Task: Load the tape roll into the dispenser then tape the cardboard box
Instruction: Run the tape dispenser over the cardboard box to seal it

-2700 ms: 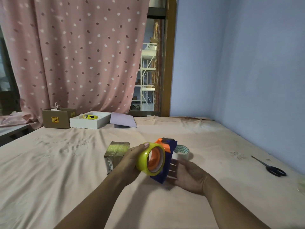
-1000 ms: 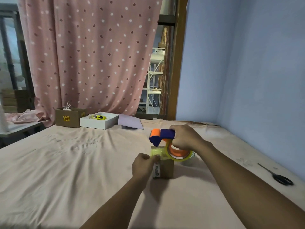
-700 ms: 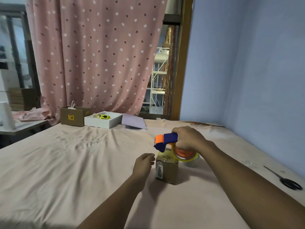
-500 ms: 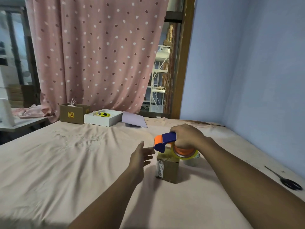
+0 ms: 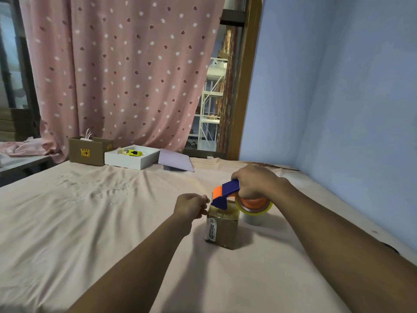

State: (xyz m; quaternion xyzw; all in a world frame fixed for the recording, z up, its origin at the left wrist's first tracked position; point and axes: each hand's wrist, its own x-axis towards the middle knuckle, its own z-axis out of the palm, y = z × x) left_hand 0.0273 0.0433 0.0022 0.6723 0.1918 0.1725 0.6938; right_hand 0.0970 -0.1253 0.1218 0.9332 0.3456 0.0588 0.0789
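Note:
A small cardboard box (image 5: 222, 229) stands upright on the pink sheet, its top glossy with tape. My right hand (image 5: 255, 184) grips a blue and orange tape dispenser (image 5: 225, 192), whose nose rests on the box's top. A yellowish tape roll (image 5: 256, 206) sits on the dispenser's orange hub, hanging past the box's right side. My left hand (image 5: 191, 205) hovers just left of the dispenser's nose with its fingertips pinched together. Whether they hold a tape end is not visible.
A second tape roll (image 5: 253, 220) lies behind the box. At the bed's far edge stand a brown carton (image 5: 86, 151), a white tray box (image 5: 133, 160) and a purple sheet (image 5: 174, 160). Scissors (image 5: 390, 247) peek out at the right, near the blue wall.
My left hand left the box's top, opened in the air, then curled its fingers shut beside the dispenser's nose. My right hand kept the dispenser on the box.

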